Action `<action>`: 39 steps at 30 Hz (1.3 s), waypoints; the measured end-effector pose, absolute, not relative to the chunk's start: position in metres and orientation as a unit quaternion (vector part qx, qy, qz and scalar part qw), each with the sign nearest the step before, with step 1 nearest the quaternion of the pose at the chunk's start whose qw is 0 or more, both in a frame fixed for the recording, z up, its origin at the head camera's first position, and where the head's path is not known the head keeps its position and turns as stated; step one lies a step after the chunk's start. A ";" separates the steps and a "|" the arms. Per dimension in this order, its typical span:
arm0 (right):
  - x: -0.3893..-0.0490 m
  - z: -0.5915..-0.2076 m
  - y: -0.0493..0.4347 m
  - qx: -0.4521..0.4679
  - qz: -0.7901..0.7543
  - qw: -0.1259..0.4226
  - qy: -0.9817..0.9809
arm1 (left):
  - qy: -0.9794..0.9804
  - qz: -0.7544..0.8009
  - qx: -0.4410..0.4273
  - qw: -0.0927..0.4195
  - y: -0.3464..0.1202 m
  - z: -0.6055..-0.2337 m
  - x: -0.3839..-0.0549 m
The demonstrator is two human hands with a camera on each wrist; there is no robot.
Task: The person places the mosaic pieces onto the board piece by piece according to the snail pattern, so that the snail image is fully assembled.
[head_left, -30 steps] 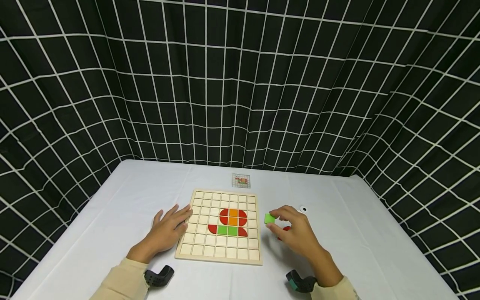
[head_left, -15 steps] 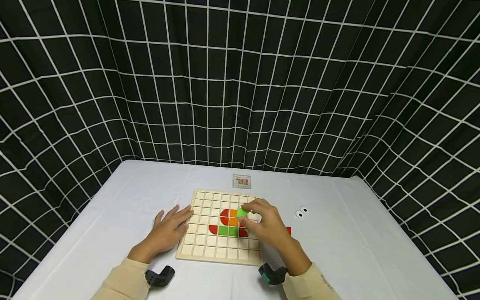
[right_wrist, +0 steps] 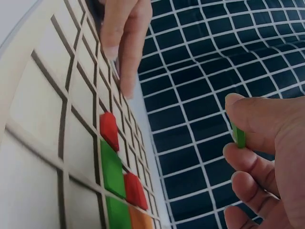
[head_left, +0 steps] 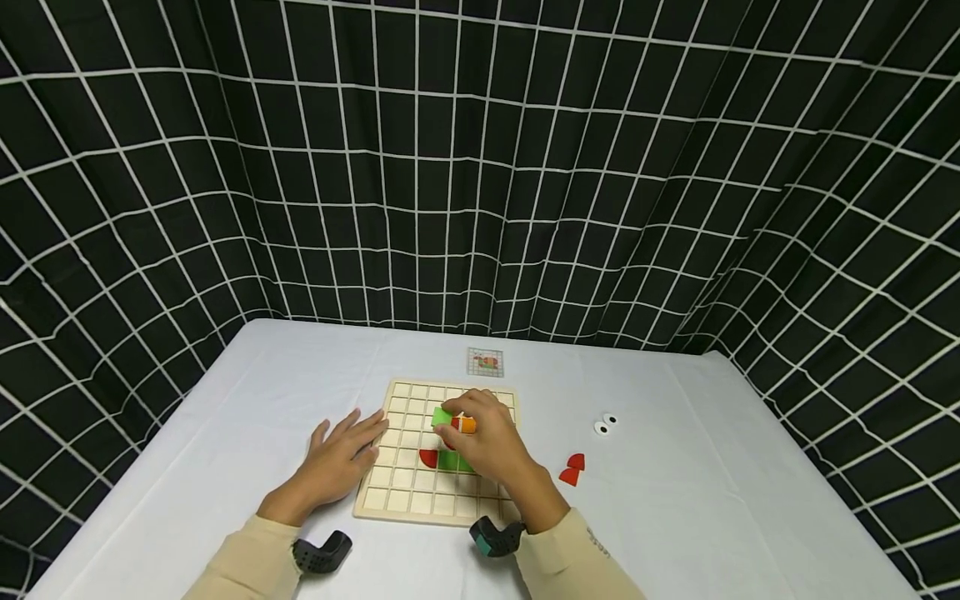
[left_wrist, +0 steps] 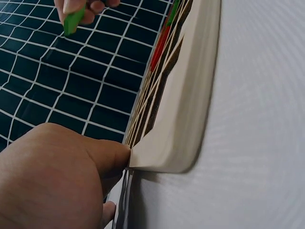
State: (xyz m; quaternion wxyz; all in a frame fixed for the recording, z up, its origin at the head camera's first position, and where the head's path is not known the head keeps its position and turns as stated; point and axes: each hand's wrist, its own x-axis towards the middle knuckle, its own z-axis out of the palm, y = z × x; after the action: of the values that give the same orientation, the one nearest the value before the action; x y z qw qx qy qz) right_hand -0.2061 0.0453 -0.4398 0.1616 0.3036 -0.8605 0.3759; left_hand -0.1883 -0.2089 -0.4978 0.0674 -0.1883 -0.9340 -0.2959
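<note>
R hand (head_left: 486,435) pinched green tile (head_left: 440,416), prob. light/stiff, best held by edges; L hand (head_left: 333,460), fingers straight, touched board (head_left: 399,502).

Head view: right hand (head_left: 486,437) partly covers green square tile (head_left: 440,417) and wooden grid board (head_left: 402,497). Picture card (head_left: 485,362): details too small to read. Left wrist view: left hand (left_wrist: 59,174) cut off at frame edge.

Bright green tile (head_left: 440,417), red pieces (head_left: 570,477), pale gridded board (head_left: 401,480), white tablecloth (head_left: 675,517), white-gridded black curtain (head_left: 480,183)
</note>
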 end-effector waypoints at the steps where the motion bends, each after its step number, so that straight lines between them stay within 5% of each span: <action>1: -0.207 -0.441 0.043 0.302 0.377 0.160 -0.861 | -0.934 -0.296 -0.187 0.067 -0.209 -0.498 -0.189; 19: -0.216 -0.472 0.028 0.260 0.322 0.112 -0.903 | -0.935 -0.292 -0.193 0.064 -0.209 -0.495 -0.188; 39: -0.218 -0.481 0.027 0.287 0.264 0.134 -0.911 | -0.935 -0.295 -0.187 0.068 -0.208 -0.497 -0.188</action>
State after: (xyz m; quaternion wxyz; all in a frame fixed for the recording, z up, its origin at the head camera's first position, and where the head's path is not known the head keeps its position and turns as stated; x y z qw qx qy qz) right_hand -0.2184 0.0266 -0.4809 0.1339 0.2869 -0.9112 0.2636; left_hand -0.1882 -0.2085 -0.4967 0.0682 -0.1865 -0.9345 -0.2953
